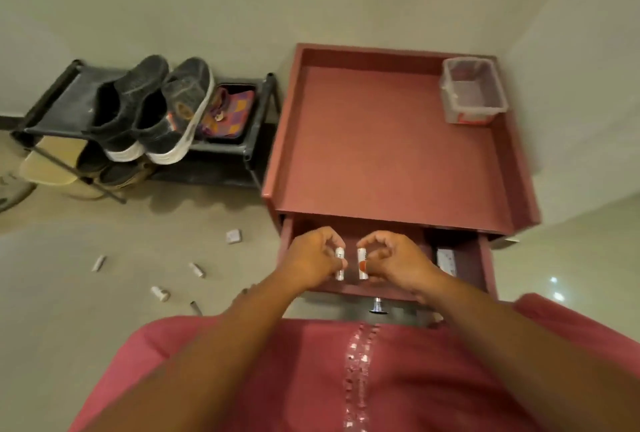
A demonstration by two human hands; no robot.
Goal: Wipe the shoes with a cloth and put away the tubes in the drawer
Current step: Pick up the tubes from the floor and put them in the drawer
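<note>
The drawer (pixel 485 265) of a reddish-brown bedside cabinet (pixel 391 141) is pulled open. Inside it, my left hand (pixel 311 258) pinches a small white tube (pixel 340 263). Right beside it my right hand (pixel 394 260) pinches a white tube with an orange label (pixel 362 263). Both tubes stand roughly upright over the drawer floor. Several more small tubes lie on the floor to the left, such as one tube (pixel 98 262), another tube (pixel 196 269) and a third tube (pixel 160 293). A pair of dark shoes with white soles (pixel 156 109) sits on a black shoe rack (pixel 69 92). No cloth is in sight.
A clear plastic box (pixel 472 89) stands at the cabinet top's back right corner. A colourful pouch (pixel 227 113) lies on the rack beside the shoes, with more footwear (pixel 52 168) below. A small white box (pixel 233 236) lies on the floor. A white item (pixel 446 260) lies in the drawer's right side.
</note>
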